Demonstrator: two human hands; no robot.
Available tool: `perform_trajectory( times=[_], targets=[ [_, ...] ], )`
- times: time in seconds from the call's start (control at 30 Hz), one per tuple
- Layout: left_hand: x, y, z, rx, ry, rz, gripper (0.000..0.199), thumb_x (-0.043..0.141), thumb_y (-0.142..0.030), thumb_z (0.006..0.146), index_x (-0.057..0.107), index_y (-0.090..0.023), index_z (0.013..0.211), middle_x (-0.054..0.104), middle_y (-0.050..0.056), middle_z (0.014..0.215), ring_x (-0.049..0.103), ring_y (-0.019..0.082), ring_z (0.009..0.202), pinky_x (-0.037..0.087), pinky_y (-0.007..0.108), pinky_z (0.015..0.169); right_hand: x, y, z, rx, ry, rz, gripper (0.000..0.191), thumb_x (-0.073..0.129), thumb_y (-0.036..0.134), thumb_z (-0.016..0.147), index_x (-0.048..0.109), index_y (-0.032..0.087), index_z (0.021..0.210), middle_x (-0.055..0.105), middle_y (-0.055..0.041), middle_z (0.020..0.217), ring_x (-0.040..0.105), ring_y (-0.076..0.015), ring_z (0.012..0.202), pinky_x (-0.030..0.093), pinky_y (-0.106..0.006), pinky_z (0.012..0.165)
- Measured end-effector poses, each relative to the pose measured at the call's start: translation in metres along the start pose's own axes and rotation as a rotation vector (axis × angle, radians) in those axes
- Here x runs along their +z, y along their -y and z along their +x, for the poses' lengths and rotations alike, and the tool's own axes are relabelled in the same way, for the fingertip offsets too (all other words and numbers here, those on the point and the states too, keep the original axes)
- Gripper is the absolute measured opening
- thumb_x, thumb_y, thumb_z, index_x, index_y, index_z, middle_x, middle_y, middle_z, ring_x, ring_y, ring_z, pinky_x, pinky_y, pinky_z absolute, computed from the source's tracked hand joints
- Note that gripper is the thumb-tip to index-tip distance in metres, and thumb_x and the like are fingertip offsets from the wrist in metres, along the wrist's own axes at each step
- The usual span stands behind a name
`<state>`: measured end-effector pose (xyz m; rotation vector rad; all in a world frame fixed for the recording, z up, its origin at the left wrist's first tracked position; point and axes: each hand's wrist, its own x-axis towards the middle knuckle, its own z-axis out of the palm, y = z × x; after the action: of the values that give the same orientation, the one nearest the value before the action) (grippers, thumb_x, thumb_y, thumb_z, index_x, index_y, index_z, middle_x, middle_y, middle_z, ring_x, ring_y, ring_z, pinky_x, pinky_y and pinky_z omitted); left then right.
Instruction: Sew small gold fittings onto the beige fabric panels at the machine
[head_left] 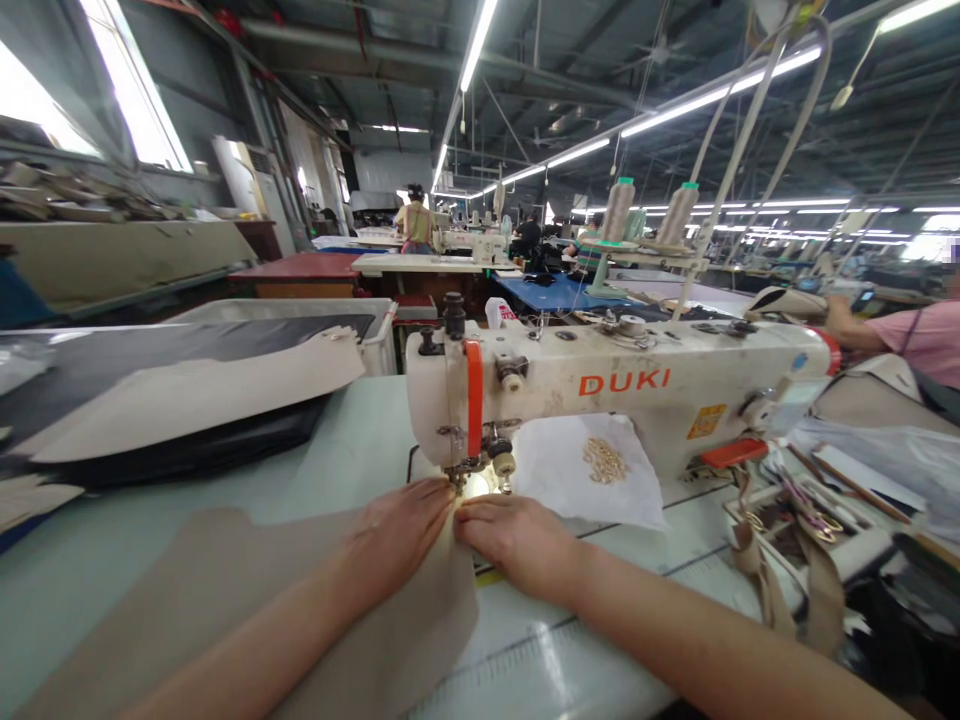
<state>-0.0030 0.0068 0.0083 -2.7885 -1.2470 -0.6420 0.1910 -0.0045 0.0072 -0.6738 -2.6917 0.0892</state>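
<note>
Beige fabric lies on the table, its edge beneath the sewing machine; work looks underway, but no finished seam shows. Left hand rests palm-down on it; right hand curls at its edge, any pinch hidden. Another pale piece lies further left.

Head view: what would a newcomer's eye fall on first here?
Probably the white sewing machine across the middle, with its bold orange DUKI lettering. Next come the left hand and right hand, together in front of its bright light, the left lying on grey-beige fabric. Just right of the light, small gold-coloured pieces stand out on a white sheet.
</note>
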Motion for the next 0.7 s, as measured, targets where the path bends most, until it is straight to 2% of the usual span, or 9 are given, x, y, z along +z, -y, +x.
perform_trajectory(
  times=[0.4,0.57,0.7],
  targets=[
    [-0.001,-0.004,0.0,-0.021,0.026,0.018,0.033,0.032,-0.023,0.09,0.063,-0.016,0.096,0.068,0.01,0.102,0.063,0.021,0.095,0.05,0.036,0.086,0.0,0.001,-0.001,0.008,-0.006,0.004,0.014,0.044,0.016,0.092,0.058,0.013,0.093,0.064,-0.0089,0.102,0.055,-0.0166,0.105,0.043,-0.028,0.092],
    [-0.001,-0.002,0.002,-0.028,0.018,-0.008,0.03,0.034,-0.024,0.09,0.063,-0.017,0.094,0.068,0.009,0.101,0.063,0.021,0.094,0.051,0.035,0.085,-0.001,0.0,0.0,0.008,-0.016,-0.007,0.014,0.045,0.013,0.091,0.06,0.011,0.092,0.065,-0.0092,0.102,0.056,-0.0169,0.105,0.042,-0.027,0.095],
    [-0.002,-0.005,-0.011,-0.063,0.015,-0.003,0.029,0.037,-0.022,0.089,0.063,-0.017,0.101,0.067,0.009,0.106,0.062,0.021,0.099,0.05,0.036,0.088,0.002,0.005,-0.001,-0.038,-0.023,-0.027,0.018,0.043,0.016,0.092,0.061,0.013,0.093,0.065,-0.0083,0.103,0.055,-0.0158,0.106,0.043,-0.026,0.095]
  ],
)
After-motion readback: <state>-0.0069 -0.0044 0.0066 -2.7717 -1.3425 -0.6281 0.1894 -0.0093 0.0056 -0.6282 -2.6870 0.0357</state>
